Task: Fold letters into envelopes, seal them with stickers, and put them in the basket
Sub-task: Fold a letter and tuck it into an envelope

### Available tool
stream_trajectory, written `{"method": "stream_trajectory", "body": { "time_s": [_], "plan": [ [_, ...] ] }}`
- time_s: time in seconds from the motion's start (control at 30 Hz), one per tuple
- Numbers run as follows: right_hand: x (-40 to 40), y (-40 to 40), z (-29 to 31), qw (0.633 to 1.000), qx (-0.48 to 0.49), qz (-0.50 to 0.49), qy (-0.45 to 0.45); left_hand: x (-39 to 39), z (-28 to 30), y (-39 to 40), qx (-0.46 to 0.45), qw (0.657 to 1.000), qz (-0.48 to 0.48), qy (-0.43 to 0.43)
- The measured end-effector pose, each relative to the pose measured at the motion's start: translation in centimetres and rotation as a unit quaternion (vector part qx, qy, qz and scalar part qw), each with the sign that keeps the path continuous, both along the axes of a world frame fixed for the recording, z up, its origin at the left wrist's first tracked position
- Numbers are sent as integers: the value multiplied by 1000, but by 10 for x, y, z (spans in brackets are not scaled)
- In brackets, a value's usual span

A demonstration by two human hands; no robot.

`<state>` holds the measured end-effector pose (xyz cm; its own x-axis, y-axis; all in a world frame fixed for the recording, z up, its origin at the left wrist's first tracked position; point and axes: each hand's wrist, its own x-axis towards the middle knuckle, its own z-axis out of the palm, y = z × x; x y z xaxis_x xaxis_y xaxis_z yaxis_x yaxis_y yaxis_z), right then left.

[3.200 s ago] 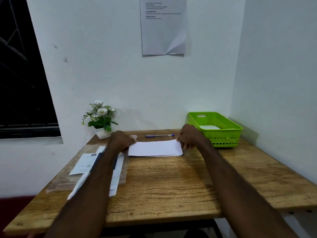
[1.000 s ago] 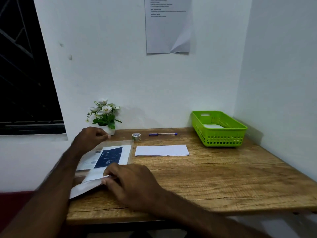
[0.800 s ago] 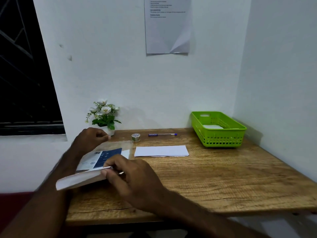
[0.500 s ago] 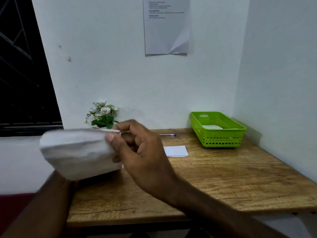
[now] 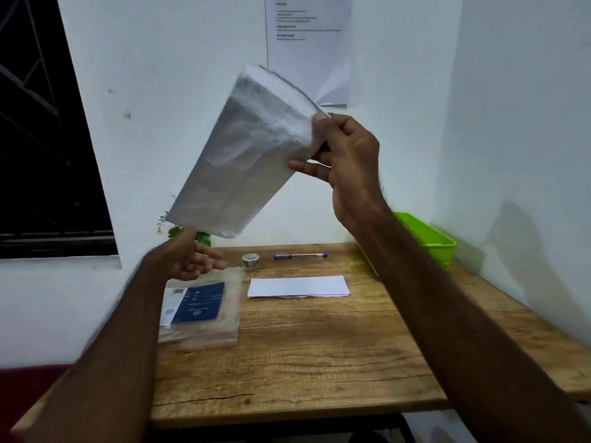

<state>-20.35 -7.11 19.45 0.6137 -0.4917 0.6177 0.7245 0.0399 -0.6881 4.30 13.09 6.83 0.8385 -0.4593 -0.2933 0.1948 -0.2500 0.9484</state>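
We see the right hand (image 5: 343, 155) raised high above the table (image 5: 319, 356), pinching one upper corner of a white envelope (image 5: 246, 155) between thumb and fingers. The envelope hangs tilted in the air, its far end pointing down and to the left, in front of the white wall (image 5: 179, 91) and partly covering a printed sheet (image 5: 308, 43) stuck there.

The left hand (image 5: 188, 259) is below the envelope's lower end, palm up, fingers loosely spread and holding nothing; it is blurred, so we cannot tell whether it touches the envelope's bottom edge. It hovers over the far end of a clear plastic packet (image 5: 204, 310) with a dark blue label, which lies flat on the left part of the table.

Just right of the packet lies the folded letter (image 5: 298, 286), flat on the wood. Behind it, near the wall, we make out a small roll of stickers (image 5: 250, 259) and, to its right, a blue pen (image 5: 300, 256). The green basket (image 5: 431, 243) sits at the back right of the table, largely hidden by the right forearm. Green leaves of a small plant (image 5: 201, 235) peek out behind the left hand
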Motion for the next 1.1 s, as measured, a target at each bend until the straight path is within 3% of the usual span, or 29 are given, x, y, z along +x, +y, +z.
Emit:
{"method": "stream_trajectory", "body": {
  "time_s": [0.1,0.27,0.4,0.57,0.63,0.73,0.83,0.93,1.1],
  "plan": [
    [16,-10,-19,999,-18,17,26,2,-5,-1,-121,985,-43,117],
    [41,-30,-76,994,-42,46,93,-19,-9,3,-179,976,-37,122],
    [58,-43,-111,978,-22,63,200,-5,-23,18,-107,993,16,57],
    [71,-59,-138,916,-5,66,396,8,-33,25,-83,995,34,36],
    [74,-59,-147,896,-27,69,438,7,-31,22,-64,997,43,-13],
    [73,-56,-149,876,-65,86,470,11,-35,19,18,981,104,-163],
    [72,-55,-147,854,-106,95,501,14,-41,14,89,941,151,-290],
    [71,-56,-150,821,-148,112,539,18,-43,6,215,874,164,-404],
    [69,-57,-150,809,-164,113,554,18,-46,-8,263,820,191,-471]
  ]
}}
